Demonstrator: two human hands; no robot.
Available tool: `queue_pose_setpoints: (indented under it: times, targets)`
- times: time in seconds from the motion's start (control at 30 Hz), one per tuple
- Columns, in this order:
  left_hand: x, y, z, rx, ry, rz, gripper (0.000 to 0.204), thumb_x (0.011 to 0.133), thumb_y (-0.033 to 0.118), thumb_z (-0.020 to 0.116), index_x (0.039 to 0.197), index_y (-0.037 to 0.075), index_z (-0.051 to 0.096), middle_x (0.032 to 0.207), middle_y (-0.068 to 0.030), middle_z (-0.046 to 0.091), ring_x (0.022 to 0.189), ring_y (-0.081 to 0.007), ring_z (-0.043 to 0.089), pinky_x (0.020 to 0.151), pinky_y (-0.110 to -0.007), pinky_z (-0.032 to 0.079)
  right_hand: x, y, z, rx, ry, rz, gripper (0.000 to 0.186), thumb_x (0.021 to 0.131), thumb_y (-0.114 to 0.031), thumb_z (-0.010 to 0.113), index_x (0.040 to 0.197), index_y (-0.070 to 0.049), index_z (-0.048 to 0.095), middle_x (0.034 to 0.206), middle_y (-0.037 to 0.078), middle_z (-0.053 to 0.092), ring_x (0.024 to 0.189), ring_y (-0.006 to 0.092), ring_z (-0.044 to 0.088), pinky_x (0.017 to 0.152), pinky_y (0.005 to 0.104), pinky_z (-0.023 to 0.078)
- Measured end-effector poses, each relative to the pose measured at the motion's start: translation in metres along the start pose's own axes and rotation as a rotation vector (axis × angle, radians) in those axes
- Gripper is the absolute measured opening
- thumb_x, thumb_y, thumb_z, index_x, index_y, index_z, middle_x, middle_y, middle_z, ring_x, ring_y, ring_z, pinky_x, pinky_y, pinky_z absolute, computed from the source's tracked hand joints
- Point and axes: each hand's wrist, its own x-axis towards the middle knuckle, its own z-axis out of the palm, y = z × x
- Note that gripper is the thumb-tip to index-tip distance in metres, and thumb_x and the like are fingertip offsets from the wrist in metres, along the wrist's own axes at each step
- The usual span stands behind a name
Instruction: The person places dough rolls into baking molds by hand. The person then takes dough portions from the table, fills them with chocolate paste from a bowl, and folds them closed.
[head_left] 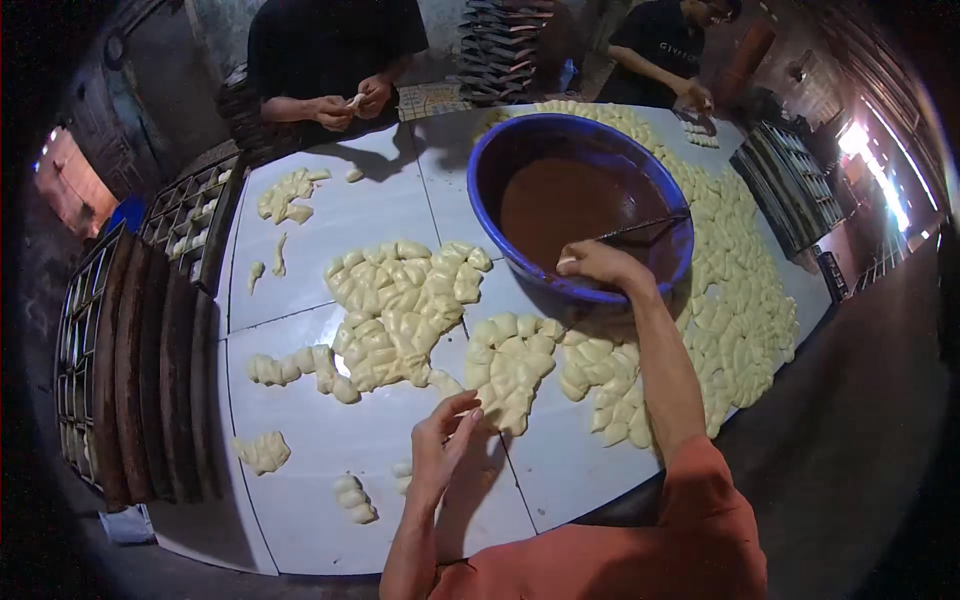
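My left hand (pixel 445 440) hovers over the near part of the white tiled table (pixel 375 480), thumb and fingers apart and nothing visible between them. Just past its fingertips lies a pale dough piece (pixel 445 383), beside a clump of dough lumps (pixel 510 365). At the near rim of a large blue tub (pixel 480 195), my right hand (pixel 605 265) has curled fingers. A small pale bit, seemingly dough, shows at its fingertips. Smooth brown filling (pixel 560 205) covers the tub's bottom. From beside my right hand a thin dark stick (pixel 645 228) slants across to the tub's right wall.
More dough lumps (pixel 395 315) spread across the table, with a dense layer (pixel 730 290) around the tub's right side. Compartmented trays (pixel 190 220) stand along the left edge, others (pixel 790 185) at the right. Across the table, two people (pixel 335 50) work with their hands.
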Motion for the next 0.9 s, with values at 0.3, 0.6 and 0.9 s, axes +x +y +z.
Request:
queue_pose_setpoints:
  times: [0.3, 0.6, 0.9]
  targets:
    - [0.027, 0.022, 0.027, -0.240, -0.089, 0.056, 0.040, 0.102, 0.028, 0.056, 0.129, -0.001, 0.059, 0.121, -0.0124, 0.066, 0.107, -0.0204, 0.066, 0.088, -0.033, 0.054, -0.044, -0.097, 0.026, 1.430, 0.197, -0.139, 0.012, 0.096, -0.018, 0.066, 0.096, -0.009, 0.059, 0.082, -0.003, 0.060, 0.070, 0.0060, 0.061, 0.061, 0.0210, 0.051]
    - [0.025, 0.006, -0.014, -0.868, 0.029, -0.055, 0.030, 0.099, 0.027, 0.062, 0.114, 0.002, 0.065, 0.101, -0.0058, 0.069, 0.092, -0.0147, 0.067, 0.088, -0.033, 0.054, -0.081, -0.167, 0.141, 1.534, -0.004, -0.157, 0.031, 0.095, -0.018, 0.065, 0.120, -0.005, 0.054, 0.105, 0.003, 0.064, 0.095, 0.0124, 0.065, 0.081, 0.0266, 0.055]
    - [-0.020, -0.004, -0.073, -0.672, 0.369, -0.035, 0.033, 0.093, 0.015, 0.071, 0.120, -0.003, 0.067, 0.100, -0.0077, 0.072, 0.086, -0.0100, 0.066, 0.078, -0.025, 0.055, -0.095, -0.233, 0.252, 0.426, 0.550, -0.448, 0.032, 0.085, -0.001, 0.071, 0.117, -0.003, 0.067, 0.126, 0.017, 0.057, 0.100, 0.0295, 0.066, 0.081, 0.0345, 0.056]
